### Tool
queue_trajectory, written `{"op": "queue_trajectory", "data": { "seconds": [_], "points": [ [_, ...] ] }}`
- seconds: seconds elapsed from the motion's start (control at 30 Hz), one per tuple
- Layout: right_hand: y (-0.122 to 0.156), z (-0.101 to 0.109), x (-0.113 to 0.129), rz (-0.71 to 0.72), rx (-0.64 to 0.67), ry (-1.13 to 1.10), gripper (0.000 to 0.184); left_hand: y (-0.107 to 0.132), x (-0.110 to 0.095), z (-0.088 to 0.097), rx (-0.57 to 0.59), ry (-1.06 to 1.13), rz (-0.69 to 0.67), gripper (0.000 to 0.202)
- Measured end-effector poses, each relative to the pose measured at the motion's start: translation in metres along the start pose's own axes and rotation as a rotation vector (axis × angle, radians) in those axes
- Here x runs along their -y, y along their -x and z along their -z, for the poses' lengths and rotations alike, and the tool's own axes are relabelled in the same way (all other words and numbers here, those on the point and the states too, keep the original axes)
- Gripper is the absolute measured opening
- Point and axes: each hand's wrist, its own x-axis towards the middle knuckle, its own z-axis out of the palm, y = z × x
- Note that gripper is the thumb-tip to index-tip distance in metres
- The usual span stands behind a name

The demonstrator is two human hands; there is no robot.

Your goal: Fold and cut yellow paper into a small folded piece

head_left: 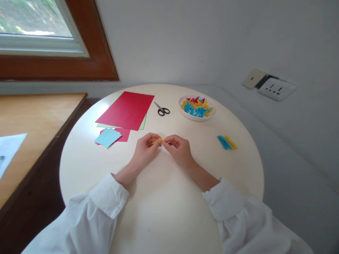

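Observation:
Over the middle of the round white table, my left hand [147,144] and my right hand [178,147] meet at the fingertips. Both pinch a small piece of folded yellow paper [156,140], which is partly covered by the fingers. Beyond the hands lies a pair of black-handled scissors [162,110]. To the right, a small group of folded blue paper strips [224,142] and folded yellow paper strips [231,142] rests on the table. A white dish [197,118] at the back right holds many small folded paper shapes in blue, yellow and red.
Large red paper sheets [125,110] lie at the back left, over light green paper [143,123]. In front sits a stack of small squares, a light blue square [108,137] on top. A wooden desk [39,113] stands left; a wall socket [277,88] is on the right.

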Motion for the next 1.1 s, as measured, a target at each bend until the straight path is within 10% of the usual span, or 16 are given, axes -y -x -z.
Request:
{"op": "queue_trajectory", "data": {
  "seconds": [0.7,1.1],
  "points": [
    [-0.0041,-0.0034,0.0025,-0.158,0.016,-0.300,0.029,0.0017,0.0017,-0.0011,-0.037,0.088,-0.109,0.017],
    [-0.0008,-0.0030,0.0067,-0.093,0.132,-0.047,0.042,0.0057,-0.0030,-0.0063,0.123,0.263,-0.025,0.027]
  ]
}}
